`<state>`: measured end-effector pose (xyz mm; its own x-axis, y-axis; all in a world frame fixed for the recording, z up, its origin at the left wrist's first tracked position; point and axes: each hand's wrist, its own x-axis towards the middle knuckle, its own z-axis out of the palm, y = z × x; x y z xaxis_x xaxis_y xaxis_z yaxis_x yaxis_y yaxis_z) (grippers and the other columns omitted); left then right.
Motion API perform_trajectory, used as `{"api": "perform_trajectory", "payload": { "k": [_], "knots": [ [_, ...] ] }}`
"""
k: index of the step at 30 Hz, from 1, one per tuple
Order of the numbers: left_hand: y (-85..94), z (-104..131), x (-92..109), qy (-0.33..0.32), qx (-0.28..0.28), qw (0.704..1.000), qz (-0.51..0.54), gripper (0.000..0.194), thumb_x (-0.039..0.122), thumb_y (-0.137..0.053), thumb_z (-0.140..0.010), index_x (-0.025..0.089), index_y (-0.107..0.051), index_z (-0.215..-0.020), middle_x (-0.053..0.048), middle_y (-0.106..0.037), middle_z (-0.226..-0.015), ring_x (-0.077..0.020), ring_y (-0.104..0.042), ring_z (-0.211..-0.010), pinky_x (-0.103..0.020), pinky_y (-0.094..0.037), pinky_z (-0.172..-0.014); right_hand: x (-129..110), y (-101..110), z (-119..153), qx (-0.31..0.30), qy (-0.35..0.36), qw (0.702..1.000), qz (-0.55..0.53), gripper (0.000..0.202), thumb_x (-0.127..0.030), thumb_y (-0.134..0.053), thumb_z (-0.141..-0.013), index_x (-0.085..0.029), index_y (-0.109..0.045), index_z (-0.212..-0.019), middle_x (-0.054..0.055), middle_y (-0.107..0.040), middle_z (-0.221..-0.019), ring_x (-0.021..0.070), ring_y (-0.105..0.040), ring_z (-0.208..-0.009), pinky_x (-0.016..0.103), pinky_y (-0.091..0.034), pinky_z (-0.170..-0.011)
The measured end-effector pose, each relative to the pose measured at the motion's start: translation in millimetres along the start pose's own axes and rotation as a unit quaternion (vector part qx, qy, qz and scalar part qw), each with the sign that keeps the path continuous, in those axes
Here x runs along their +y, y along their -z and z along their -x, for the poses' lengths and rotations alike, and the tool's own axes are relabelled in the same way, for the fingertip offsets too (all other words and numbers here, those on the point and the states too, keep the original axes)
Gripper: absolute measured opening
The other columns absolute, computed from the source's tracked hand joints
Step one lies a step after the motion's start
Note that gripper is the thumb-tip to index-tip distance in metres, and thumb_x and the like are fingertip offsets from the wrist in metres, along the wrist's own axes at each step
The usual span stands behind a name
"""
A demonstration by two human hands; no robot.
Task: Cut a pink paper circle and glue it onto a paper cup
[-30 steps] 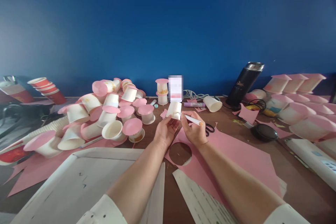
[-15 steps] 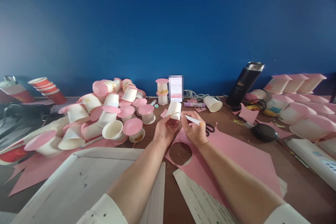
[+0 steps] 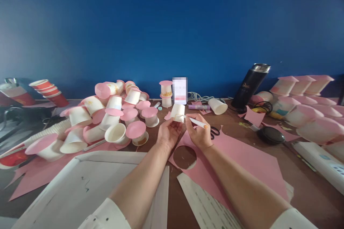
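Observation:
A white paper cup [image 3: 178, 110] with a thin brownish line on its side is tilted in my left hand [image 3: 168, 134], the fingers wrapped round its lower part. My right hand [image 3: 200, 135] grips a white pen [image 3: 197, 122] with an orange end, its tip at the right side of the cup. Whether the tip touches the cup, I cannot tell. Under my right forearm lies a pink paper sheet [image 3: 247, 161] with a round hole cut in it. Black-handled scissors [image 3: 215, 132] lie beside my right hand, partly hidden by it.
Many paper cups with pink discs [image 3: 135, 130] are heaped at left, and more pink-topped cups [image 3: 309, 114] stand at right. A phone [image 3: 180, 91] leans at the blue wall [image 3: 172, 25]. A purple glue stick [image 3: 199, 107], a lying cup [image 3: 218, 106] and a black thermos [image 3: 249, 86] are near the back.
Hardly anything differs. The cup in my left hand has shifted very slightly, and the pen stays at its side.

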<state>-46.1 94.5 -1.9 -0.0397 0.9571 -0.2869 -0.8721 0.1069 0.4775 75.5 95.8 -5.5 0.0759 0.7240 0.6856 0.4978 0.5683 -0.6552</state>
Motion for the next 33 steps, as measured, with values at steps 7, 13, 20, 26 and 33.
{"api": "perform_trajectory", "payload": {
  "k": [7, 13, 20, 26, 33],
  "knots": [
    [2.2, -1.7, 0.0, 0.0, -0.005, 1.0, 0.004, 0.005, 0.01, -0.058, -0.078, 0.011, -0.062, -0.079, -0.009, -0.066, -0.076, -0.016, -0.063, -0.067, -0.027, -0.055, -0.062, -0.2, -0.4, 1.0, 0.003, -0.009, 1.0, -0.01, 0.013, -0.03, -0.057, -0.086, -0.021, -0.065, -0.089, 0.003, -0.068, -0.08, 0.0169, -0.064, -0.074, 0.028, -0.051, -0.07],
    [2.2, -2.2, 0.5, 0.01, -0.01, 1.0, 0.012, 0.008, 0.01, -0.059, -0.075, 0.013, -0.063, -0.082, -0.009, -0.067, -0.082, -0.0174, -0.064, -0.073, -0.027, -0.055, -0.062, 8.5, -3.5, -4.9, 0.043, -0.122, 0.983, -0.132, 0.027, -0.041, -0.054, -0.087, -0.02, -0.066, -0.098, 0.005, -0.069, -0.081, 0.0149, -0.063, -0.063, 0.028, -0.052, -0.06],
    [-2.0, 2.5, 2.9, 0.044, -0.004, 0.999, 0.024, 0.01, 0.013, -0.062, -0.072, 0.015, -0.061, -0.082, -0.006, -0.065, -0.078, -0.0137, -0.062, -0.066, -0.022, -0.051, -0.053, 33.5, -4.6, -16.0, 0.024, -0.347, 0.868, -0.354, 0.045, -0.05, -0.068, -0.075, -0.022, -0.06, -0.109, 0.006, -0.072, -0.092, 0.0198, -0.07, -0.078, 0.031, -0.057, -0.066],
    [-4.9, 5.2, 3.9, 0.069, -0.032, 0.997, 0.0, 0.013, 0.015, -0.063, -0.074, 0.015, -0.062, -0.086, -0.005, -0.065, -0.078, -0.014, -0.062, -0.066, -0.022, -0.05, -0.052, 29.5, -7.2, -11.7, -0.046, -0.335, 0.832, -0.439, 0.042, -0.047, -0.072, -0.072, -0.022, -0.064, -0.105, 0.003, -0.071, -0.092, 0.0189, -0.07, -0.082, 0.032, -0.057, -0.074],
    [-4.2, 9.4, -4.4, 0.097, -0.092, 0.989, -0.07, 0.024, 0.023, -0.072, -0.073, 0.012, -0.064, -0.093, -0.006, -0.065, -0.08, -0.0112, -0.06, -0.066, -0.021, -0.052, -0.059, 32.4, -6.6, -12.3, 0.018, -0.32, 0.861, -0.395, 0.042, -0.049, -0.071, -0.071, -0.023, -0.064, -0.104, 0.003, -0.07, -0.095, 0.019, -0.068, -0.088, 0.032, -0.057, -0.077]
  ]
}}
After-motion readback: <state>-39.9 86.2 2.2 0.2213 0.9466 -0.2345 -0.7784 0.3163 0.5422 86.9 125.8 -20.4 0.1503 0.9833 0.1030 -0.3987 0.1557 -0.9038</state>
